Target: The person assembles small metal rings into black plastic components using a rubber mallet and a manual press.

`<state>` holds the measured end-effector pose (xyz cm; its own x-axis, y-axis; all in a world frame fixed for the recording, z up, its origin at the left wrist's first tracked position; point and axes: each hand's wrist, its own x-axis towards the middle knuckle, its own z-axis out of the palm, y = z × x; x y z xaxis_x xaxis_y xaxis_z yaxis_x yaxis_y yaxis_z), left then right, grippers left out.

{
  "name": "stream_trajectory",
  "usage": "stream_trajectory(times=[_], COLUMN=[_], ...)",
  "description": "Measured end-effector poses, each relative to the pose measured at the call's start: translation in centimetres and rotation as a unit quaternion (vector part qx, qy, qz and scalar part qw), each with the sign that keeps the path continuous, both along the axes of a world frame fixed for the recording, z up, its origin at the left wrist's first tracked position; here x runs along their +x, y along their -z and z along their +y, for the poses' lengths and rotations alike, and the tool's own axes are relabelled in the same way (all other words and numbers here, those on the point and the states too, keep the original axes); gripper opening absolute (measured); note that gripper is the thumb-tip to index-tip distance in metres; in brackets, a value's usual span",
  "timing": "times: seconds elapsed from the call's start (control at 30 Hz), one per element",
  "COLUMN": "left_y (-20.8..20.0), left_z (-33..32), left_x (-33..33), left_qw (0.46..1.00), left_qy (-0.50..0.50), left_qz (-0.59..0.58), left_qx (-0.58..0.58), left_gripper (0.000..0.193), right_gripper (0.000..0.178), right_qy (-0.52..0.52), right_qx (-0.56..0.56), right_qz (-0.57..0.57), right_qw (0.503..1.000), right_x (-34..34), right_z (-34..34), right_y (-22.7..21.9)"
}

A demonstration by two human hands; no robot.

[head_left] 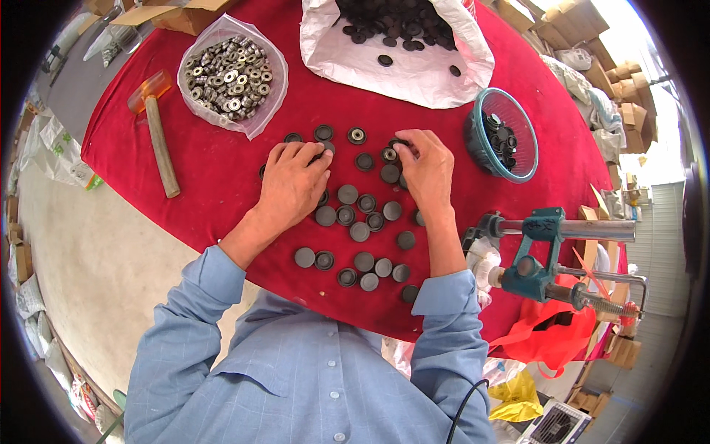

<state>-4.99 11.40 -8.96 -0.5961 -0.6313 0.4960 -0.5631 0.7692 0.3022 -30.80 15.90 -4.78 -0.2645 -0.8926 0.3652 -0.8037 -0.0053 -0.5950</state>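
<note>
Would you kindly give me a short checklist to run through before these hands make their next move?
1. Right hand at a metal bearing: ok, fingertips are right beside it.
2. Left hand gripping a cap: cannot tell, fingers cover the contact.
3. Loose black caps all facing one way: not ok, some show hollow sides, others plain faces.
4. Plastic bag of bearings open: ok.
5. Hammer clear of both hands: ok, lying on the red cloth.
</note>
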Motion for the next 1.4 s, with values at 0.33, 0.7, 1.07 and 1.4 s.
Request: stream_trajectory(times=[0.33, 0.7, 1.07, 1.4], left_y=[-1.3, 0.1, -0.2, -1.0], left_z=[-3.2, -5.5, -6.2, -7.3], left_x=[-1.3, -3.7, -3.8, -4.5], left_qw=[0.995, 0.988, 0.974, 0.962], left_qy=[-0.044, -0.116, -0.134, -0.151], left_qz=[0.051, -0.013, 0.027, -0.019], left_qx=[0.077, 0.099, 0.179, 0.229], left_gripper=[0.036, 0.032, 0.031, 0.035], right_gripper=[0.014, 0.022, 0.038, 0.032], right_qy=[-0.036, -0.060, -0.042, -0.005], right_qx=[-0.018, -0.035, -0.034, -0.054], right_qz=[0.197, 0.243, 0.293, 0.284], right_qw=[0.980, 0.967, 0.955, 0.957], right_x=[0.0, -0.3, 0.8, 1.6], right_z=[1.6, 2.0, 4.2, 3.8], right_y=[2.1, 3.3, 4.2, 4.9])
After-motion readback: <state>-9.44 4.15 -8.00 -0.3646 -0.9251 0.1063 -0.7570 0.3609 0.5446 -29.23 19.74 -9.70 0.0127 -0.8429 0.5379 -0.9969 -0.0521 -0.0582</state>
